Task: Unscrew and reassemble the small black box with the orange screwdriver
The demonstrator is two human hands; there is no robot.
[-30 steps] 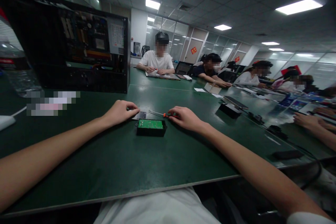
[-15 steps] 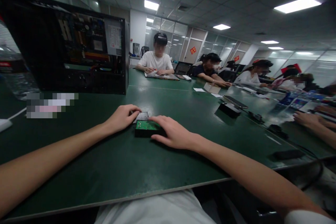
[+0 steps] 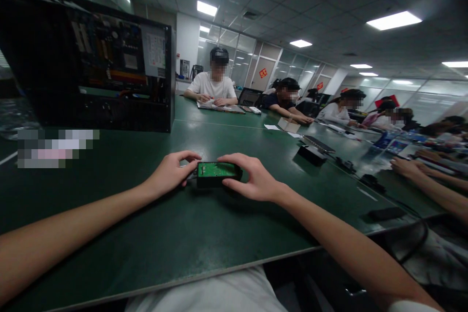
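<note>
A small black box with a green circuit board on top [image 3: 215, 171] is held just above the green table [image 3: 175, 224], a little in front of me. My left hand [image 3: 171, 174] grips its left end with thumb and fingers. My right hand [image 3: 252, 178] clasps its right end, fingers over the far edge and thumb on the near side. The red-handled screwdriver and the flat dark cover plate from earlier are out of sight behind the hands.
An open black computer case [image 3: 95, 66] stands at the back left. Several people sit along the far and right sides of the table. A person's hand [image 3: 404, 166] rests at the right. Small black devices [image 3: 310, 153] and cables [image 3: 387, 213] lie to the right.
My right hand let go of the screwdriver, moved left onto the box and now grips its right end. My left hand closed on the left end. The box is raised slightly.
</note>
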